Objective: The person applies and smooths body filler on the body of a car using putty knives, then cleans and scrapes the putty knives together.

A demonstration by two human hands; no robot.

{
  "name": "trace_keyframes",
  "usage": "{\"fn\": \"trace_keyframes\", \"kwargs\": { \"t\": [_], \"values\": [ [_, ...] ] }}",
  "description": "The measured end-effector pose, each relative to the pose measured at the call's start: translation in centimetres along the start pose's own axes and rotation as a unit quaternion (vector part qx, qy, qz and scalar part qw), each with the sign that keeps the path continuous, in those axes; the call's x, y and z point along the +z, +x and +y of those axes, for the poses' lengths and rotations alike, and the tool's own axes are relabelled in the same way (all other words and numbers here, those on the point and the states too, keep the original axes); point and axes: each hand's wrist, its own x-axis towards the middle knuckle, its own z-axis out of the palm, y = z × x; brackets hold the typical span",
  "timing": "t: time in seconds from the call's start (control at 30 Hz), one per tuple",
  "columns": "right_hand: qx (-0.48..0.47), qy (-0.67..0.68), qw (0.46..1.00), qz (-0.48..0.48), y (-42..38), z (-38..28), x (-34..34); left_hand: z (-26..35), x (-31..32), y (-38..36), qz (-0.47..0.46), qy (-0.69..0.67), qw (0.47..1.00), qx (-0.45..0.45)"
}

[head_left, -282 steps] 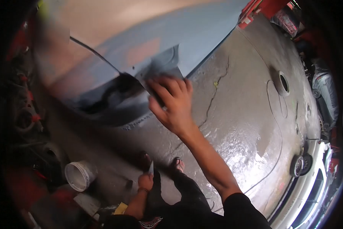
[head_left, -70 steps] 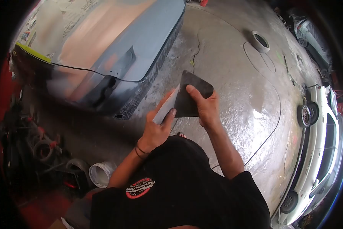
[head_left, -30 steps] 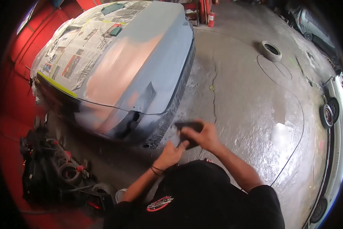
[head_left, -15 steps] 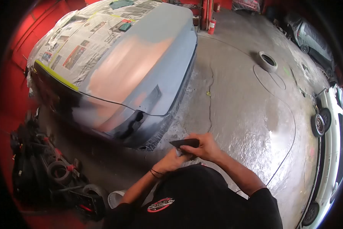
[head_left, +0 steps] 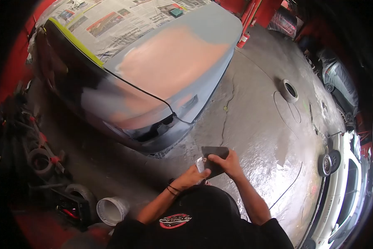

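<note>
My right hand [head_left: 232,164] grips a dark grey sheet of sandpaper [head_left: 214,152], thumb on its upper face. Beside it, my left hand [head_left: 189,177], with dark bands at the wrist, is closed on a small whitish piece [head_left: 200,164] whose kind I cannot make out. The two hands nearly meet over the floor, in front of the car's rear corner. That car body [head_left: 170,62] shows a broad peach patch with grey around it, and a dark opening at the corner. Neither hand touches the car.
Newspaper [head_left: 132,25] with yellow-green tape covers part of the car. A white bucket [head_left: 111,211] stands at lower left, near dark parts and tyres. A loose tyre [head_left: 289,90] and a hose [head_left: 288,116] lie on the floor. A white car [head_left: 340,199] is parked at right.
The view has turned and come closer to the car. My right hand has tilted the sandpaper so its flat face shows, and the whitish piece in my left hand is plainer.
</note>
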Motion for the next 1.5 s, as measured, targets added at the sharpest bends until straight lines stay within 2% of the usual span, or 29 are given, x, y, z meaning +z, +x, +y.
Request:
{"fn": "trace_keyframes", "kwargs": {
  "t": [0.07,0.13,0.2,0.27,0.4,0.53,0.57,0.6,0.67,0.7,0.8,0.83,0.93,0.97,1.07,1.1,1.17,1.3,1.4,1.43,1.5],
  "values": [
    [0.009,0.08,0.996,0.038,0.1,0.7,0.9,0.7,-0.5,-0.1,-0.048,-0.168,0.984,0.017],
    [0.018,0.162,0.986,0.031,0.0,1.7,1.2,1.4,-0.8,-0.5,-0.095,-0.327,0.94,0.026],
    [0.042,0.266,0.963,0.008,-0.8,1.1,1.7,-0.5,-1.6,0.5,0.034,-0.117,0.988,0.093],
    [0.064,0.314,0.946,0.046,-1.2,1.2,1.5,-0.4,-1.5,3.2,0.119,-0.174,0.976,0.061],
    [0.067,0.372,0.92,0.104,-0.4,2.6,-1.7,5.6,1.0,6.0,0.283,-0.12,0.944,0.122],
    [0.029,0.386,0.906,0.17,2.8,2.7,-5.7,5.6,4.3,12.2,0.275,0.053,0.931,0.234],
    [0.018,0.387,0.903,0.187,3.5,2.9,-7.1,6.1,5.6,13.7,0.274,0.048,0.932,0.234],
    [0.015,0.387,0.899,0.206,3.8,3.1,-8.7,6.3,6.3,15.2,0.268,0.081,0.935,0.219],
    [-0.016,0.346,0.921,0.175,4.2,3.2,-13.2,6.5,7.6,18.6,0.256,0.143,0.94,0.175],
    [-0.015,0.345,0.918,0.195,5.1,3.5,-15.4,8.5,9.7,20.0,0.177,0.065,0.967,0.17],
    [-0.035,0.34,0.912,0.226,7.3,4.7,-21.9,8.6,13.5,25.9,0.104,0.001,0.992,0.075],
    [-0.045,0.334,0.914,0.225,8.1,5.0,-24.3,7.7,13.7,28.2,0.084,0.047,0.994,0.057],
    [-0.028,0.341,0.919,0.195,10.0,4.4,-30.4,8.1,15.3,33.1,0.075,0.149,0.986,0.031],
    [-0.019,0.337,0.922,0.19,10.6,4.7,-32.1,7.6,15.6,34.3,0.084,0.175,0.98,0.046],
    [-0.003,0.384,0.902,0.198,13.0,5.8,-36.0,9.1,16.7,36.3,0.138,0.195,0.971,0.018],
    [0.024,0.414,0.888,0.2,14.3,5.8,-37.2,9.1,16.3,37.2,0.156,0.238,0.958,0.046],
    [0.079,0.472,0.856,0.195,17.6,5.6,-38.7,10.2,15.3,38.7,0.205,0.251,0.945,0.041],
    [0.131,0.447,0.879,0.106,26.0,3.6,-39.1,11.0,12.2,40.7,0.317,0.248,0.914,0.052],
    [0.122,0.357,0.926,-0.014,33.1,-0.2,-39.1,13.9,10.7,42.8,0.327,0.217,0.919,0.047],
    [0.135,0.32,0.937,-0.038,35.4,-1.2,-39.3,13.8,10.0,44.3,0.313,0.172,0.929,0.097],
    [0.107,0.277,0.952,-0.076,39.7,-3.1,-40.3,13.8,7.5,48.0,0.293,0.143,0.938,0.114]
  ]
}}
